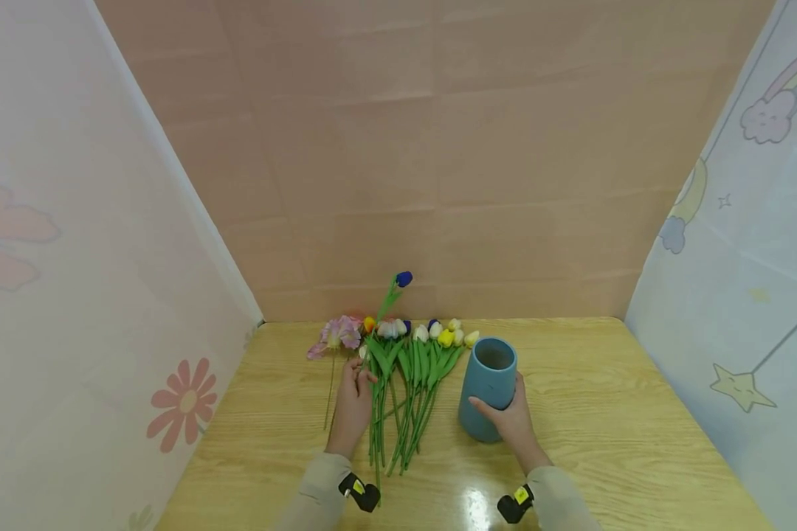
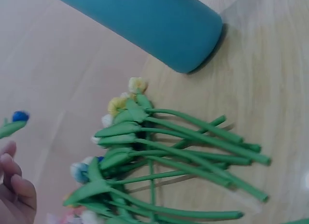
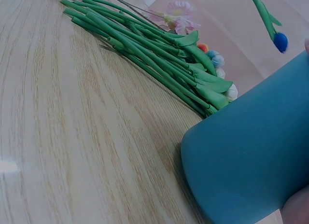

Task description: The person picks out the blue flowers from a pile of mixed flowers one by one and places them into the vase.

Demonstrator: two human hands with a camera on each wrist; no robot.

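Observation:
My left hand (image 1: 353, 404) pinches the stem of a blue tulip (image 1: 404, 279), whose bloom stands up above the other flowers. In the left wrist view the fingers (image 2: 19, 185) curl just below that bloom. A blue-grey vase (image 1: 486, 391) stands upright on the table, and my right hand (image 1: 519, 428) grips its right side with the thumb across the front. Left of the vase lies a bunch of artificial tulips (image 1: 425, 369), their green stems pointing towards me. White, yellow, blue and orange blooms show at the far end of the bunch.
Pink ruffled flowers (image 1: 341, 333) on thin stems lie at the left of the bunch. The wooden table (image 1: 604, 413) meets a brown backdrop (image 1: 518, 184) at its far edge. Patterned white cloths (image 1: 93, 184) hang on both sides.

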